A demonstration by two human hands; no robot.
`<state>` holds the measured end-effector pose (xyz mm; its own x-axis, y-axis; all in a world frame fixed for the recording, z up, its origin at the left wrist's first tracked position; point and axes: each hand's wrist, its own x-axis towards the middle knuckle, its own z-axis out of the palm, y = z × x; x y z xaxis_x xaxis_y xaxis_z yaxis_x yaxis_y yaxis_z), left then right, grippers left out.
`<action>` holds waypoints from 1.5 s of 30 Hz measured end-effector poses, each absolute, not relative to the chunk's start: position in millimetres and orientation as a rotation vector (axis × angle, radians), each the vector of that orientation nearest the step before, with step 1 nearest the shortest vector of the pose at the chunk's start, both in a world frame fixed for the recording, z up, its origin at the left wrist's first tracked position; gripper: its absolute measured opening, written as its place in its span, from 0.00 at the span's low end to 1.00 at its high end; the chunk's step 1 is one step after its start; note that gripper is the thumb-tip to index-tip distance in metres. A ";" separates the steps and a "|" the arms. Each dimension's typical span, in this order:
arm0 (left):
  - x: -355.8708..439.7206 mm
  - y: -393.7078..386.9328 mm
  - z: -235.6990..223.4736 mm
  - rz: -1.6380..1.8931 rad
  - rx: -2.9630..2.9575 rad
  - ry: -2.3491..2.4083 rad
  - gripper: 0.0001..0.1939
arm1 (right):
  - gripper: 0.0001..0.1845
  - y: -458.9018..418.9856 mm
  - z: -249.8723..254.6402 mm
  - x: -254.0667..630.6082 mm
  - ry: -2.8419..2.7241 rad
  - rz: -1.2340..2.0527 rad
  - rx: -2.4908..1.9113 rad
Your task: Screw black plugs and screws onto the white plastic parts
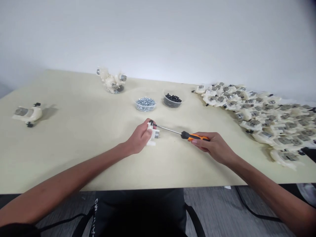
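Note:
My left hand point(140, 136) is closed around a white plastic motor housing point(151, 142), just above the table's middle. A small black part point(151, 122) sits at the housing's top, by my fingertips. With my right hand point(213, 144) I grip the orange and black handle of a screwdriver point(195, 136). Its thin shaft points left, and the tip meets the black part or lies right at it; a screw there is too small to make out. My left fingers hide part of the housing.
Behind my hands stand a clear tub of silver screws point(145, 103) and a tub of black parts point(172, 100). Many similar motor housings point(271, 118) are heaped along the right. One more housing point(28, 114) lies far left, and several point(112, 80) rest on a container at the back.

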<state>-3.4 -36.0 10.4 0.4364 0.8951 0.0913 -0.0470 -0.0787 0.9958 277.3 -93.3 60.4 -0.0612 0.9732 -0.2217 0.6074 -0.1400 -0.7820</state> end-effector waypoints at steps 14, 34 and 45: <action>-0.2 -37.0 27.2 1.041 1.557 0.697 0.09 | 0.28 -96.3 18.0 325.5 -1.779 0.305 -2.100; 7.6 -29.4 27.4 1.055 1.337 0.731 0.16 | 0.24 -65.4 49.3 183.5 -1.547 1.119 -1.231; 9.1 -22.7 18.3 1.105 1.340 0.938 0.13 | 0.24 -63.8 34.8 181.5 -1.534 0.921 -1.307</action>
<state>9.1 -22.7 18.3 0.2494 0.9640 0.0918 -0.0655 -0.0778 0.9948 181.5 -63.8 34.8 -0.0438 0.9861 0.1605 0.3219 0.1660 -0.9321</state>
